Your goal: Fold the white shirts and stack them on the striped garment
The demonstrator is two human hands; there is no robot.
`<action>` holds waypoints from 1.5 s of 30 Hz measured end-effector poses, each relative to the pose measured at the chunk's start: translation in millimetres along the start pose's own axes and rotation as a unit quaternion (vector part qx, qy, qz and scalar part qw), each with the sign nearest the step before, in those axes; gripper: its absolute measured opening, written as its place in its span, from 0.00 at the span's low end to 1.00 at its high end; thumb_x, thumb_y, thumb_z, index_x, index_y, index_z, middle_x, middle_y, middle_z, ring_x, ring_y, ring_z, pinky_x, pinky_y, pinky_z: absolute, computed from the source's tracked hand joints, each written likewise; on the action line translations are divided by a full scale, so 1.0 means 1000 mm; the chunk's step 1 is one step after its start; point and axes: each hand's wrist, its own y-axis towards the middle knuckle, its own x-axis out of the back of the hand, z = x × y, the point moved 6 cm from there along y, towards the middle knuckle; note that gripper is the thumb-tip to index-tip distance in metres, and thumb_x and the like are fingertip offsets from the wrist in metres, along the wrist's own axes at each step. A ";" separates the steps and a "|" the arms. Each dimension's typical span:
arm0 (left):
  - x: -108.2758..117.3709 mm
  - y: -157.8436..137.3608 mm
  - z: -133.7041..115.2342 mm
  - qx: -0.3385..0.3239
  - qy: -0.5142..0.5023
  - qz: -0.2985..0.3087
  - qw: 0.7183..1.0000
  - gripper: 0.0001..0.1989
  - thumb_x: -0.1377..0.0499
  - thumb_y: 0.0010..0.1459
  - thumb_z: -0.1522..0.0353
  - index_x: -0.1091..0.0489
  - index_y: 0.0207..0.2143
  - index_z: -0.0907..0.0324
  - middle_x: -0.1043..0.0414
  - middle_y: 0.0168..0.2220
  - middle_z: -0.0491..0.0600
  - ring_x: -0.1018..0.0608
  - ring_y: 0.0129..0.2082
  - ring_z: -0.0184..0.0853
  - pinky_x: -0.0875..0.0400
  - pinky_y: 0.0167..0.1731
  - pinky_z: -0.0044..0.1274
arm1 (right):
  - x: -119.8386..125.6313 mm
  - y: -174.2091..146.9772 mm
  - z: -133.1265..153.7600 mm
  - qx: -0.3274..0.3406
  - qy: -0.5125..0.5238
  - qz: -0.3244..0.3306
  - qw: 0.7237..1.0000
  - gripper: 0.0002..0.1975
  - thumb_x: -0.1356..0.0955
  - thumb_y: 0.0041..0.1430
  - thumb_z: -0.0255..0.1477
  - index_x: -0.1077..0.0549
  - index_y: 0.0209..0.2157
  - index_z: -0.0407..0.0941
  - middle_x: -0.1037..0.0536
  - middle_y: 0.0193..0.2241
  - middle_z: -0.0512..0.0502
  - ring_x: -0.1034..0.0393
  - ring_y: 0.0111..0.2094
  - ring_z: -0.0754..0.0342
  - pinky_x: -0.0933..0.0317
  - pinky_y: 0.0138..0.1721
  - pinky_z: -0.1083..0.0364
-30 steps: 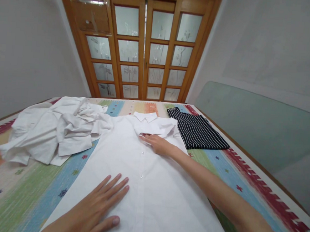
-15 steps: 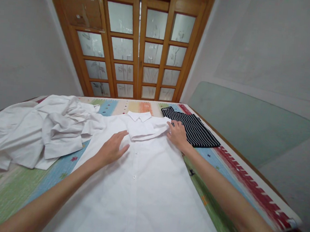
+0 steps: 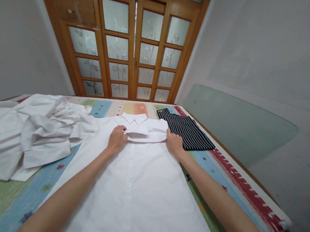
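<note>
A white button-up shirt (image 3: 137, 200) lies front up before me, its collar (image 3: 134, 118) at the far end and its button strip down the middle. Its right-side sleeve (image 3: 153, 134) is folded across the chest below the collar. My left hand (image 3: 117, 139) is closed on the sleeve's end near the button strip, lifting the edge slightly. At the right shoulder fold, my right hand (image 3: 173, 143) is closed on the same sleeve. The fingertips of both hands are partly hidden by the cloth.
Crumpled white clothing (image 3: 46, 129) is heaped on the left, against the shirt. A folded black-and-white striped garment (image 3: 187, 131) lies beyond my right hand. Beneath is a colourful striped cover (image 3: 231, 172). Wooden glass-paned doors (image 3: 134, 50) stand behind, with walls on both sides.
My left hand has gone from open above the shirt to closed on the sleeve's end. My right hand has tightened at the shoulder, and the folded sleeve lies straighter across the chest.
</note>
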 end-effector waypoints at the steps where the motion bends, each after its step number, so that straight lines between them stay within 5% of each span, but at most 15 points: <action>1: 0.004 0.001 0.006 0.032 -0.021 -0.017 0.999 0.09 0.47 0.53 0.73 0.32 0.37 0.59 0.26 0.40 0.54 0.24 0.41 0.41 0.31 0.47 0.32 | -0.001 0.000 0.001 0.001 -0.002 0.001 1.000 0.18 0.44 0.65 0.19 0.34 0.54 0.40 0.21 0.34 0.33 0.22 0.38 0.45 0.37 0.36 0.55; 4: 0.018 0.001 0.031 0.145 -0.101 -0.075 0.981 0.11 0.48 0.54 0.72 0.34 0.40 0.58 0.26 0.38 0.51 0.23 0.35 0.38 0.30 0.44 0.30 | -0.002 0.000 0.008 0.036 -0.010 0.011 0.999 0.17 0.44 0.66 0.19 0.32 0.52 0.41 0.21 0.36 0.33 0.22 0.39 0.45 0.37 0.36 0.54; 7: 0.031 -0.003 0.057 0.237 -0.152 -0.128 0.951 0.16 0.48 0.52 0.73 0.36 0.45 0.58 0.26 0.41 0.52 0.23 0.40 0.39 0.30 0.45 0.31 | -0.001 0.001 0.017 0.091 -0.025 0.019 0.995 0.16 0.44 0.66 0.20 0.30 0.48 0.41 0.21 0.39 0.33 0.23 0.40 0.45 0.36 0.36 0.53; 12: 0.046 -0.009 0.092 0.332 -0.145 -0.165 0.917 0.15 0.47 0.52 0.70 0.35 0.44 0.59 0.26 0.43 0.58 0.24 0.47 0.46 0.31 0.48 0.38 | 0.007 0.002 0.031 0.175 -0.058 0.027 0.983 0.15 0.42 0.65 0.19 0.28 0.45 0.39 0.23 0.43 0.31 0.28 0.45 0.45 0.37 0.39 0.53; 17: 0.055 -0.013 0.110 0.366 -0.135 -0.231 0.891 0.14 0.44 0.51 0.66 0.34 0.41 0.59 0.25 0.40 0.56 0.22 0.44 0.47 0.29 0.48 0.37 | 0.013 0.004 0.045 0.250 -0.093 0.043 0.963 0.15 0.41 0.65 0.19 0.26 0.45 0.39 0.24 0.45 0.32 0.33 0.50 0.45 0.36 0.41 0.53; 22: 0.059 -0.018 0.110 0.335 -0.148 -0.275 0.889 0.20 0.40 0.48 0.67 0.37 0.46 0.59 0.25 0.37 0.53 0.22 0.42 0.46 0.28 0.48 0.35 | 0.012 0.011 0.035 0.205 -0.089 0.050 0.973 0.15 0.42 0.65 0.19 0.28 0.46 0.40 0.25 0.45 0.33 0.33 0.50 0.46 0.37 0.41 0.55; 28: 0.058 -0.018 0.103 0.300 -0.134 -0.253 0.910 0.26 0.40 0.49 0.69 0.40 0.51 0.60 0.29 0.44 0.57 0.24 0.46 0.48 0.30 0.50 0.40 | 0.010 0.015 0.015 0.187 -0.081 0.036 0.978 0.16 0.41 0.62 0.17 0.29 0.48 0.40 0.24 0.44 0.33 0.32 0.49 0.46 0.37 0.40 0.55; 31: 0.061 -0.017 0.090 0.230 -0.102 -0.255 0.934 0.30 0.42 0.48 0.73 0.43 0.55 0.65 0.32 0.49 0.62 0.28 0.52 0.48 0.33 0.54 0.39 | 0.010 0.018 0.013 0.207 -0.062 0.057 0.975 0.15 0.35 0.57 0.22 0.26 0.46 0.40 0.22 0.43 0.34 0.32 0.49 0.44 0.39 0.43 0.54; 35: 0.064 -0.019 0.061 0.109 0.014 -0.262 0.959 0.30 0.45 0.48 0.77 0.40 0.56 0.66 0.38 0.57 0.66 0.37 0.60 0.53 0.41 0.59 0.45 | 0.016 0.041 0.002 0.129 0.047 0.089 0.987 0.11 0.34 0.55 0.30 0.21 0.38 0.43 0.20 0.40 0.39 0.29 0.45 0.47 0.40 0.43 0.56; 40: 0.042 -0.016 0.036 -0.054 0.072 -0.165 0.982 0.22 0.47 0.53 0.76 0.32 0.51 0.61 0.32 0.54 0.60 0.33 0.58 0.50 0.42 0.59 0.46 | 0.019 0.079 -0.019 -0.020 0.169 0.047 0.984 0.15 0.37 0.59 0.31 0.23 0.42 0.41 0.20 0.42 0.39 0.27 0.45 0.48 0.40 0.40 0.57; 45: 0.011 -0.010 0.038 -0.174 0.046 -0.040 0.983 0.19 0.47 0.56 0.70 0.32 0.51 0.60 0.28 0.51 0.58 0.29 0.54 0.44 0.34 0.56 0.38 | -0.009 0.102 -0.030 -0.137 0.211 0.127 0.960 0.20 0.36 0.60 0.36 0.23 0.44 0.36 0.20 0.39 0.33 0.24 0.41 0.44 0.35 0.38 0.55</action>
